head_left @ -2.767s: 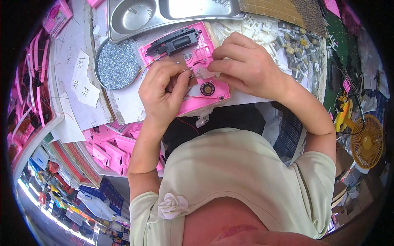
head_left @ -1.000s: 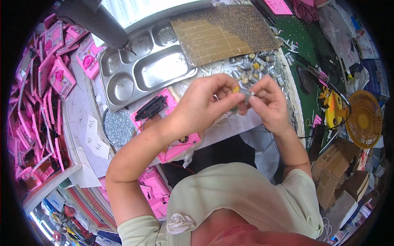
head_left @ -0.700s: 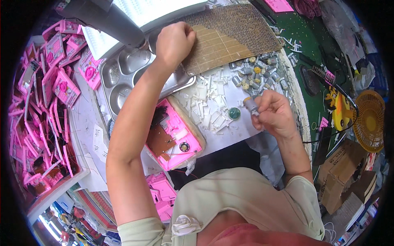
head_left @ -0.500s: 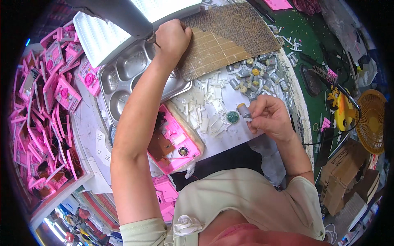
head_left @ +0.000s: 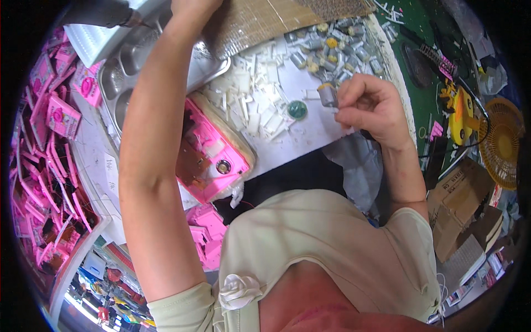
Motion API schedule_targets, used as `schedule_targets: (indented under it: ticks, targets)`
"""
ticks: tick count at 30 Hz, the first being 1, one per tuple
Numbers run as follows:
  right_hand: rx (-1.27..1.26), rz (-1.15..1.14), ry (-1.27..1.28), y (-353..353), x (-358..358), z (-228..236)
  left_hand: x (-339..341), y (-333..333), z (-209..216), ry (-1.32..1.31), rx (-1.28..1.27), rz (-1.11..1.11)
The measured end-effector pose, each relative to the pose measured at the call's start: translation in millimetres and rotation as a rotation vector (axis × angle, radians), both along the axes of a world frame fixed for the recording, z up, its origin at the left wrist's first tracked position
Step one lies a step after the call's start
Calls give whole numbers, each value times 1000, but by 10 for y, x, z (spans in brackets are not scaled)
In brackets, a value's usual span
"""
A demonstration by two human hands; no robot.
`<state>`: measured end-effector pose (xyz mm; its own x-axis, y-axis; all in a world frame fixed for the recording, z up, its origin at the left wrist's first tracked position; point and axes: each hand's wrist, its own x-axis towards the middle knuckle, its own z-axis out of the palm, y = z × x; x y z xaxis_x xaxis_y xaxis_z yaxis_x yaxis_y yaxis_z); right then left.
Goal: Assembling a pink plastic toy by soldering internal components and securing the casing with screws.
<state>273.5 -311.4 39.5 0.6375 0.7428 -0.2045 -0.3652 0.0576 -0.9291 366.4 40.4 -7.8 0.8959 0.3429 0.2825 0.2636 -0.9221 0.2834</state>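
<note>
R hand (head_left: 369, 105) pinching grey motor (head_left: 327, 97), L hand (head_left: 194, 5) cut off at top edge

R hand: thumb & fingers clamped on the motor, a small cylinder w/ yellow-orange end pointing up & away. Motor's held over R part of white desk (head_left: 290, 143), just R of a round green pc (head_left: 297, 109) & nr the loose motors (head_left: 343, 52) heaped beyond.

L hand: mostly out of frame, so can't tell if fingers are apart or together, or if it holds anything. L forearm runs up L of centre, covering part of the metal tray (head_left: 209, 71) & the L side of the pink casing (head_left: 207, 191).

Casing: open side up, in a tan padded holder (head_left: 239, 139), btwn L forearm & the white plastic pcs (head_left: 268, 102). Round dark part (head_left: 223, 166) sits inside, nr the R side.

Far side: cardboard sheet (head_left: 265, 22) by the tray; dark powered driver (head_left: 102, 14) up at top L, bit over the tray.

Far L: crowded pile of pink parts (head_left: 41, 182), w/ wires among them. R side: green surface (head_left: 420, 119) w/ yellow toy-like item (head_left: 459, 116), yellow-brown fan (head_left: 500, 144) beyond it, cardboard box (head_left: 459, 196) lower down.
</note>
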Motion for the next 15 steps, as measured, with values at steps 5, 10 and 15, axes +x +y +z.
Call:
schedule_targets:
  ticks: [5, 10, 15]
  targets:
    - [-283, 25, -367, 76, -50, -171, -53, -81, 48, 15, 35, 78]
    - [-512, 99, -697, 171, -138, -241, -77, -80, -106, -150, 118, 23]
    - [-591, 197, -875, 292, -174, -205, -238, -128, -24, -301, 167, -101]
